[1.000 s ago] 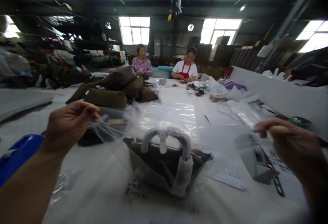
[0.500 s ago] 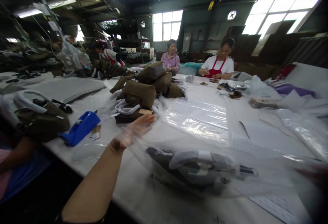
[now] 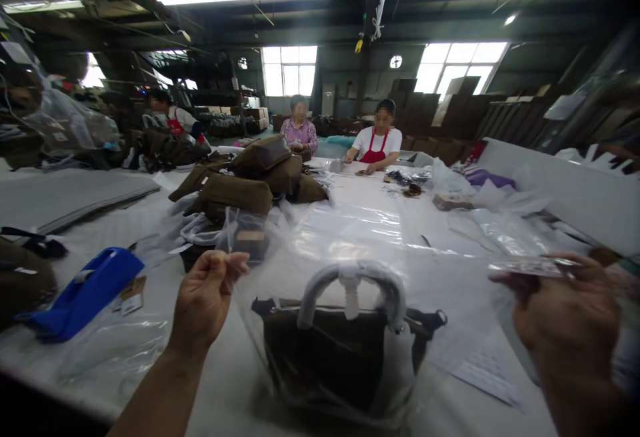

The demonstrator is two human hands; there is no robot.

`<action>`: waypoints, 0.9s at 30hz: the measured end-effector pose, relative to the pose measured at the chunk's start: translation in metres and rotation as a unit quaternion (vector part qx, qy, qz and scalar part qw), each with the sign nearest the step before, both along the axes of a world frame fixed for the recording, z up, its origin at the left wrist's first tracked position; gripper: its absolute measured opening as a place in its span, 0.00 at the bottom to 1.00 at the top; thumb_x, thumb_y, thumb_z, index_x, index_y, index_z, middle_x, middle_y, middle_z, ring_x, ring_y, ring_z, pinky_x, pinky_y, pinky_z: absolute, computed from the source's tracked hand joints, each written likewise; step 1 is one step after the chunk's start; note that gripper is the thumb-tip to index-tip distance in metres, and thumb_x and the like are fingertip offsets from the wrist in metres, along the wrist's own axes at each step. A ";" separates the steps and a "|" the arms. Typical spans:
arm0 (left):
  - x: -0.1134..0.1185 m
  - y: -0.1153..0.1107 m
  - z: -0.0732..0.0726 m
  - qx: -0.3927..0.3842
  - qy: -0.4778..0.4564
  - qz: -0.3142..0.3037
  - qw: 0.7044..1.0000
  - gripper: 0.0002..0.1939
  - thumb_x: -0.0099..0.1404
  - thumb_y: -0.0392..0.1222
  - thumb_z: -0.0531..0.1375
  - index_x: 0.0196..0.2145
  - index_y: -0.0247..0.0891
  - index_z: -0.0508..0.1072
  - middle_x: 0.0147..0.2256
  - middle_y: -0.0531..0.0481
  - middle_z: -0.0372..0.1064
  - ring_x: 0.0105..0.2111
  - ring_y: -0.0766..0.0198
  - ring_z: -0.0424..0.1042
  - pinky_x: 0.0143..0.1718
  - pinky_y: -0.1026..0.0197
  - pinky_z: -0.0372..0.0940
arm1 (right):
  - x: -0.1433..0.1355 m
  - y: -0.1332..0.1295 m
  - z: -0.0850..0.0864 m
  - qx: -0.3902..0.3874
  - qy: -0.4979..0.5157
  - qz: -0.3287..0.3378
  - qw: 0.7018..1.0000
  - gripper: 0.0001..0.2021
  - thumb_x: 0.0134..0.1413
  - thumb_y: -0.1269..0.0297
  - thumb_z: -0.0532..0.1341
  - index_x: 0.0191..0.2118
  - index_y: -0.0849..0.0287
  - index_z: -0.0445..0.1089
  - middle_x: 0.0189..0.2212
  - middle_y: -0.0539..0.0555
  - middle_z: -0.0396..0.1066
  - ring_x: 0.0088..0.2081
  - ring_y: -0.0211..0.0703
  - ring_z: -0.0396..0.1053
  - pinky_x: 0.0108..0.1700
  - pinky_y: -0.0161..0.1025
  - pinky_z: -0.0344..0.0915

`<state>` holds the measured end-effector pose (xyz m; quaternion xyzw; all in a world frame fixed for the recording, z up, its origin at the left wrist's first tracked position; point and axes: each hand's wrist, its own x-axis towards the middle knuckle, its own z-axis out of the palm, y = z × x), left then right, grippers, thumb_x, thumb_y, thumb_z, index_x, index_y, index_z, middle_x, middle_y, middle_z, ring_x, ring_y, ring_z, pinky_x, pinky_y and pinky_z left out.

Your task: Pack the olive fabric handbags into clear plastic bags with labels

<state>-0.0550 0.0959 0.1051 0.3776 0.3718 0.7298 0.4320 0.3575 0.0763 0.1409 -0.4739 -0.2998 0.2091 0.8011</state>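
A dark olive handbag [image 3: 325,350] with wrapped handles stands upright inside a clear plastic bag [image 3: 280,257] in front of me. My left hand [image 3: 210,290] pinches the plastic bag's upper left edge. On the other side, my right hand [image 3: 565,310] is closed on the plastic, gathered into a shiny fold near its fingertips. Both hands are raised above the white table [image 3: 220,383], apart from the handbag itself.
A blue tape dispenser [image 3: 90,290] and a tag [image 3: 132,295] lie at the left. Olive bags [image 3: 230,193] are piled beyond my left hand. Flat clear bags [image 3: 350,223] lie mid-table. Two people [image 3: 377,143] [image 3: 300,133] work across the table.
The handbag in its plastic has gone from lying tilted to upright. My left hand has closed on the plastic's edge. My right hand has come clearly into view, and the view has turned right.
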 end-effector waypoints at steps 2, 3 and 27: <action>0.003 0.002 -0.001 -0.015 0.009 -0.006 1.000 0.15 0.51 0.47 0.67 0.28 0.39 0.65 0.30 0.51 0.76 0.27 0.67 0.73 0.35 0.66 0.69 | 0.004 0.004 -0.005 0.024 -0.012 0.045 0.999 0.17 0.37 0.67 0.69 0.36 0.53 0.66 0.23 0.45 0.69 0.25 0.37 0.69 0.28 0.34 0.70; 0.004 0.001 -0.002 -0.022 0.010 -0.007 1.000 0.16 0.50 0.48 0.68 0.28 0.39 0.64 0.29 0.51 0.76 0.27 0.66 0.73 0.35 0.66 0.69 | 0.008 0.001 -0.011 0.036 -0.005 0.089 0.995 0.19 0.38 0.61 0.70 0.38 0.52 0.67 0.28 0.48 0.72 0.31 0.41 0.71 0.33 0.37 0.71; -0.001 0.102 0.001 -0.062 0.048 -0.147 0.986 0.16 0.50 0.50 0.67 0.27 0.32 0.75 0.26 0.44 0.75 0.25 0.62 0.74 0.31 0.61 0.69 | 0.018 0.109 -0.008 -0.151 0.160 0.189 0.957 0.03 0.48 0.71 0.59 0.27 0.60 0.69 0.24 0.51 0.71 0.25 0.36 0.70 0.31 0.33 0.73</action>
